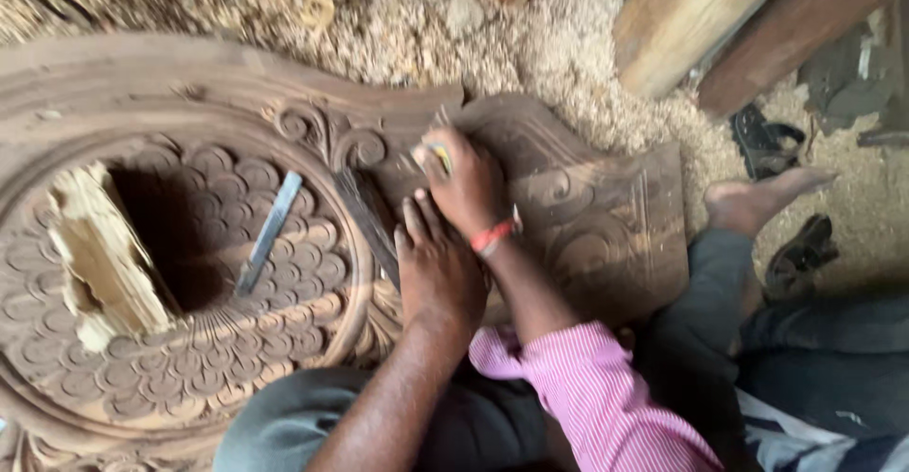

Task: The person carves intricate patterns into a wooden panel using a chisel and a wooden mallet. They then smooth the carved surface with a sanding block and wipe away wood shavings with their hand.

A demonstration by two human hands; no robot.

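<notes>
Head view: a big carved wood panel [189, 339] with scale and scroll relief lies on a floor of shavings [530, 46]. Its oval hole holds a pale splintered block [99, 254]; a flat chisel [270, 231] rests beside it. The right hand [464, 183] is clenched on a small blurred tool [437, 153] on the carving. The left hand [436, 268] lies flat, released, just behind it.

Pink-striped sleeve [606, 401], red wristband [491, 236], grey trousers [284, 425]

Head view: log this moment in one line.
left hand flat on carved panel | right hand grips yellowish object | chisel lies loose
</notes>
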